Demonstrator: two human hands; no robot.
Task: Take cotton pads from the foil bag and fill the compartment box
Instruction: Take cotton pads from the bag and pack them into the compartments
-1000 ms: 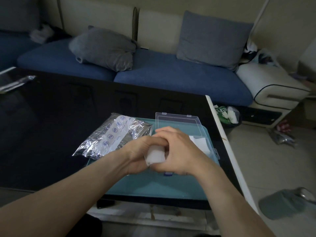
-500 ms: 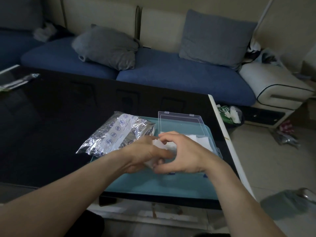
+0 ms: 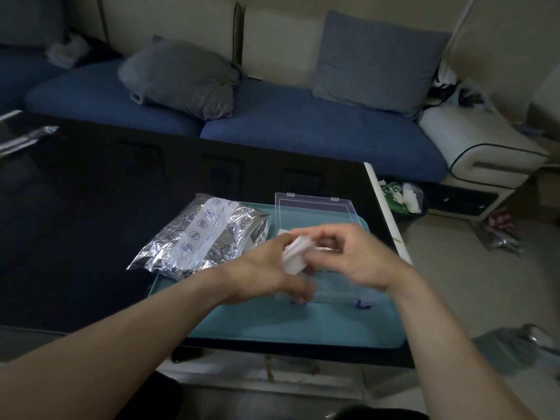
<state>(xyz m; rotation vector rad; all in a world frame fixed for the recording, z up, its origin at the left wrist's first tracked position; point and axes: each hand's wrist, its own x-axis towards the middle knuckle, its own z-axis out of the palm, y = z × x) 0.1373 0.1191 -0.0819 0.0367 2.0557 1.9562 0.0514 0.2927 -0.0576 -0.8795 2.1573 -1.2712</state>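
Note:
A crinkled silver foil bag (image 3: 203, 237) lies at the left end of a teal tray (image 3: 272, 322), partly on the black table. A clear plastic compartment box (image 3: 333, 286) with its lid (image 3: 315, 209) swung back sits on the tray's right half. My left hand (image 3: 266, 271) grips a small stack of white cotton pads (image 3: 295, 256) above the box. My right hand (image 3: 354, 256) has its curled fingers at the top pad of that stack. Both hands hide most of the box's compartments. The picture is blurred around the fingers.
The black glossy table (image 3: 91, 207) ends in a white edge just right of the tray. A blue sofa with grey cushions (image 3: 181, 77) stands behind it. A bin with green and white rubbish (image 3: 403, 197) is on the floor at the right.
Both hands have risen slightly and spread apart over the box. The pads, earlier enclosed between the palms, now show fanned out, with the right fingers at the top pad.

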